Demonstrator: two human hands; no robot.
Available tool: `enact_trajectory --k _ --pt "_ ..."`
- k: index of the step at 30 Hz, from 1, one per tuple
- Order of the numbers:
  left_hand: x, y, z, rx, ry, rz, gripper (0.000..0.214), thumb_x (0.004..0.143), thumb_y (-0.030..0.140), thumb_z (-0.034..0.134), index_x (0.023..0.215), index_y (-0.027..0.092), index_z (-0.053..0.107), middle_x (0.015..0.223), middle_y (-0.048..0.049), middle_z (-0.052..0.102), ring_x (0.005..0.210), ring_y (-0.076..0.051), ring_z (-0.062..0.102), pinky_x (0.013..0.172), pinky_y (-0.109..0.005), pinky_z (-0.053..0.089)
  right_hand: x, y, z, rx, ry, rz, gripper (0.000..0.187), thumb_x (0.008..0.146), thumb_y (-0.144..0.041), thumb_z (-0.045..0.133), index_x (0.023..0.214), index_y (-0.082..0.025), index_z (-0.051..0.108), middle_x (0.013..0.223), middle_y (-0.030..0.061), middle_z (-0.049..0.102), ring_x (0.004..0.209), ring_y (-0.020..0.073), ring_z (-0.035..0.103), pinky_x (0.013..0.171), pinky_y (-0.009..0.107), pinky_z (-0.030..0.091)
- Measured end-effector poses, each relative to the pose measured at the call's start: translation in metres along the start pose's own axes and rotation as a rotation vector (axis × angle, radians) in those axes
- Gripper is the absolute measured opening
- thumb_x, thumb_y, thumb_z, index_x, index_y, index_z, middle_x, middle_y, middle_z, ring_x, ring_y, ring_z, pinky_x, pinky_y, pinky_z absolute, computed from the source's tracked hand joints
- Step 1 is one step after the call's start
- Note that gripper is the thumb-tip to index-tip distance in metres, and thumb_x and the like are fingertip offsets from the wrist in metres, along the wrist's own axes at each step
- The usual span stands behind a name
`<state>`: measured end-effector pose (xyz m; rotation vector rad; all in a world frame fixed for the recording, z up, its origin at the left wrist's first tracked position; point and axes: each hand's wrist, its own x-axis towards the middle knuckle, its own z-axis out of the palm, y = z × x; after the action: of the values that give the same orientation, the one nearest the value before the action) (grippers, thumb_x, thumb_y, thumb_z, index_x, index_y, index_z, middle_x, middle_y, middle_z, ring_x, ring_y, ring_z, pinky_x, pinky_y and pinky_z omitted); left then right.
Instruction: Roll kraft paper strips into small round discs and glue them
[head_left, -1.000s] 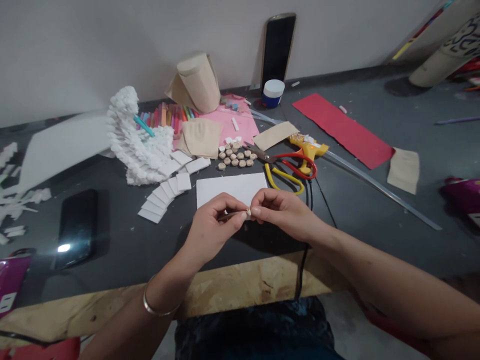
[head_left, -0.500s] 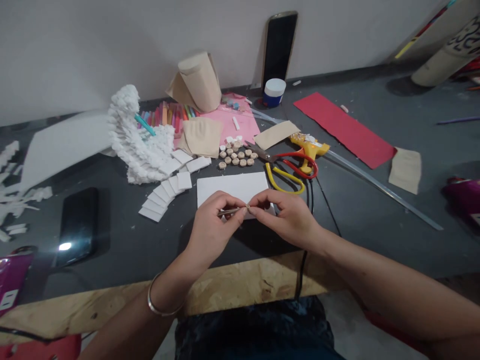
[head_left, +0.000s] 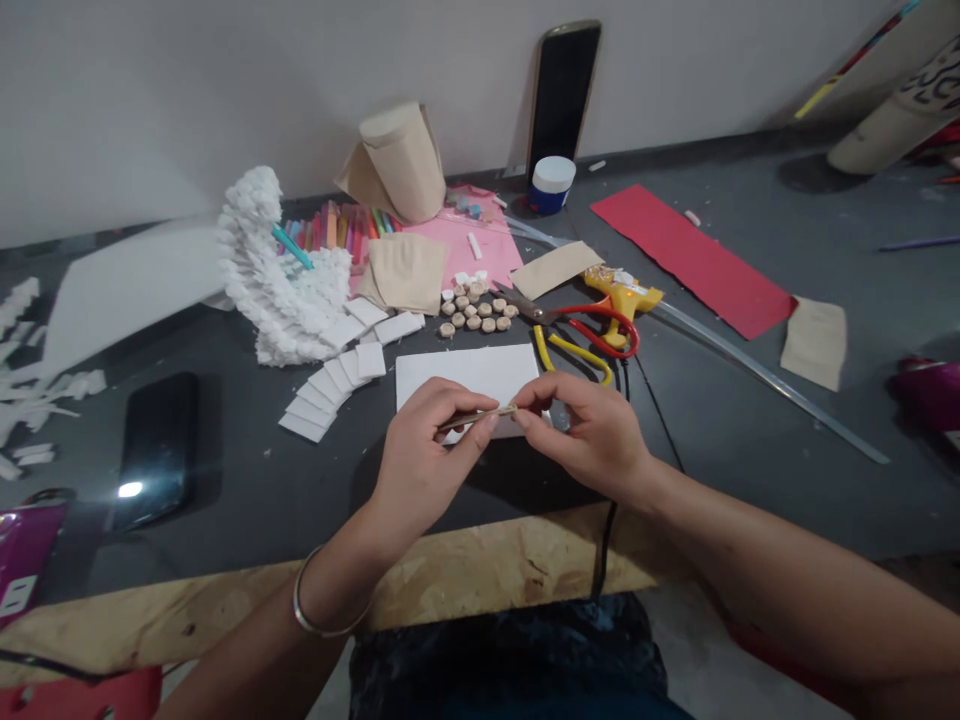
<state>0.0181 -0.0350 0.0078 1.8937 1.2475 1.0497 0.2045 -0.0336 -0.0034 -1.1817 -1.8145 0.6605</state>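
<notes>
My left hand (head_left: 431, 440) pinches a thin, dull metallic stick-like tool (head_left: 471, 417), which slants up to the right. At its tip sits a small tan piece (head_left: 509, 411), too small to make out well. The fingertips of my right hand (head_left: 581, 430) are closed on this piece. Both hands are over a white card (head_left: 465, 370) lying on the dark table. Just beyond the card is a cluster of small round tan paper rolls (head_left: 472, 309). To their right lie scissors (head_left: 574, 320) with red and yellow handles.
A yellow glue gun (head_left: 624, 298) lies behind the scissors. Overlapping white squares (head_left: 319, 395) and a fluffy white form (head_left: 251, 265) are to the left. A tan paper roll (head_left: 403, 165), a white-lidded jar (head_left: 553, 178) and a leaning phone (head_left: 564, 90) stand along the wall.
My right fingertips have moved slightly right from my left ones, and more of the tool's tip with its tan piece shows between them. The view has shifted a little.
</notes>
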Motion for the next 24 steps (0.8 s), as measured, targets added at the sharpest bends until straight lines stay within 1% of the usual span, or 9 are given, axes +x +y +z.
enact_trajectory --k 4,6,8,10,13,16,20,22,24 --pt "0.001 0.002 -0.001 -0.053 -0.015 -0.008 0.003 0.084 0.018 0.067 0.084 0.019 0.070 0.079 -0.0015 0.062 0.070 -0.010 0.058 0.056 -0.020 0.045 -0.001 0.001 0.000 0.023 0.004 -0.038 0.005 0.080 -0.015 0.062 0.080 -0.019 0.064 0.068 -0.0017 0.067 0.059 0.0105 0.058 0.057 0.022 0.044" --pt "0.002 0.002 -0.002 -0.066 -0.026 -0.008 0.004 0.084 0.016 0.066 0.082 0.019 0.069 0.078 -0.0010 0.062 0.069 -0.010 0.057 0.056 -0.020 0.044 -0.001 0.003 0.001 0.079 -0.030 -0.010 0.005 0.080 -0.015 0.062 0.080 -0.019 0.064 0.068 -0.0015 0.066 0.061 0.0107 0.058 0.059 0.022 0.045" --pt "0.002 0.003 -0.003 -0.070 -0.032 0.000 0.005 0.084 0.015 0.066 0.081 0.018 0.068 0.078 -0.0009 0.061 0.068 -0.010 0.056 0.056 -0.020 0.044 -0.001 0.005 0.000 0.184 -0.077 0.060 0.003 0.080 -0.016 0.063 0.080 -0.019 0.064 0.070 -0.0010 0.066 0.063 0.0110 0.058 0.060 0.022 0.045" --pt "0.002 0.003 -0.004 -0.080 -0.039 0.015 0.005 0.084 0.016 0.066 0.080 0.019 0.068 0.078 -0.0010 0.061 0.068 -0.010 0.057 0.055 -0.020 0.043 0.001 0.006 -0.001 0.333 -0.146 0.158 0.002 0.081 -0.020 0.064 0.081 -0.019 0.064 0.071 -0.0003 0.065 0.064 0.0111 0.057 0.059 0.023 0.045" --pt "0.002 0.003 -0.005 -0.104 -0.050 0.035 0.005 0.085 0.018 0.066 0.080 0.019 0.067 0.078 -0.0013 0.062 0.070 -0.011 0.057 0.056 -0.021 0.045 0.005 0.006 -0.003 0.580 -0.295 0.313 0.012 0.082 -0.029 0.068 0.080 -0.017 0.064 0.069 0.0001 0.064 0.060 0.0102 0.055 0.057 0.023 0.044" --pt "0.002 0.004 -0.005 -0.116 -0.058 0.056 0.006 0.086 0.021 0.066 0.081 0.020 0.068 0.078 -0.0017 0.062 0.071 -0.012 0.058 0.057 -0.022 0.045 0.009 0.008 -0.006 0.764 -0.442 0.415 0.019 0.082 -0.034 0.070 0.079 -0.016 0.064 0.066 -0.0003 0.064 0.057 0.0088 0.053 0.055 0.022 0.043" --pt "0.001 0.005 -0.003 -0.136 -0.063 0.081 0.006 0.087 0.023 0.066 0.082 0.020 0.068 0.078 -0.0017 0.062 0.072 -0.012 0.058 0.059 -0.023 0.045 0.010 0.013 -0.007 0.901 -0.553 0.510 0.021 0.080 -0.036 0.073 0.079 -0.016 0.066 0.066 -0.0008 0.064 0.057 0.0075 0.053 0.055 0.020 0.043" --pt "0.000 0.004 -0.003 -0.162 -0.074 0.076 0.006 0.086 0.025 0.066 0.084 0.020 0.070 0.079 -0.0016 0.062 0.073 -0.012 0.058 0.061 -0.023 0.046 0.009 0.015 -0.007 0.938 -0.576 0.531 0.022 0.079 -0.036 0.075 0.078 -0.016 0.066 0.067 -0.0010 0.064 0.057 0.0071 0.053 0.056 0.020 0.044" --pt "0.000 0.002 -0.002 -0.183 -0.094 0.057 0.008 0.086 0.027 0.067 0.091 0.022 0.072 0.081 -0.0018 0.063 0.074 -0.012 0.059 0.062 -0.023 0.046 0.008 0.016 -0.007 0.953 -0.588 0.537 0.023 0.079 -0.036 0.075 0.078 -0.015 0.066 0.067 -0.0012 0.064 0.057 0.0071 0.053 0.056 0.020 0.045"
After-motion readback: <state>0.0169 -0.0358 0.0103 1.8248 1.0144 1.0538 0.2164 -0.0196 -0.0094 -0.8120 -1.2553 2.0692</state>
